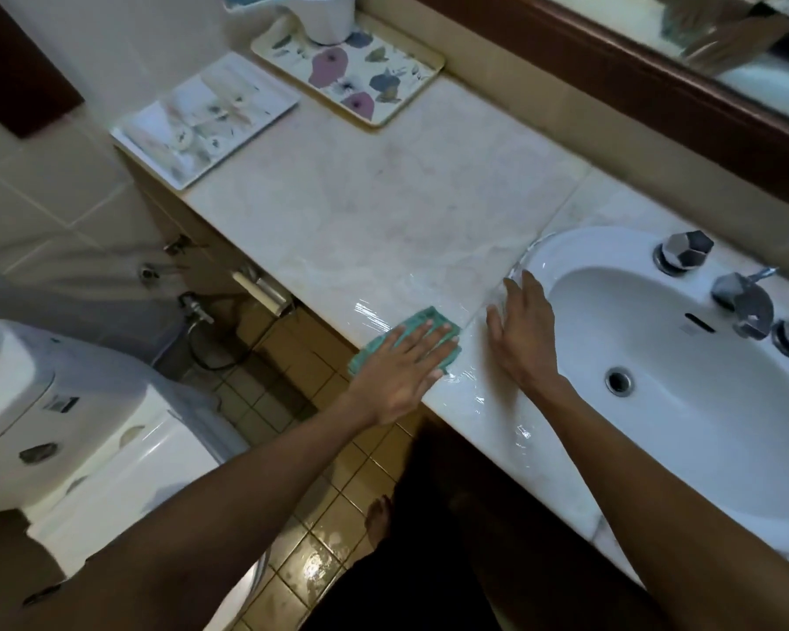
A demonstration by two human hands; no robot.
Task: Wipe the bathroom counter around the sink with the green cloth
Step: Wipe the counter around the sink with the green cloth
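Left hand (pixel 402 371) flat on the green cloth (pixel 411 332), centre frame
Right hand (pixel 522 332) open, empty, beside the sink (pixel 684 403) on the wet counter (pixel 383 211)

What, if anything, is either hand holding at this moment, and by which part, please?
Nothing is gripped. The left hand presses flat on top of the green cloth; the right hand rests open on the counter.

Both arms reach forward, left hand (pixel 402 364) and right hand (pixel 524 332) flat, palms down.

Bare forearms, no sleeves; bare foot (pixel 379 516); dark legwear.
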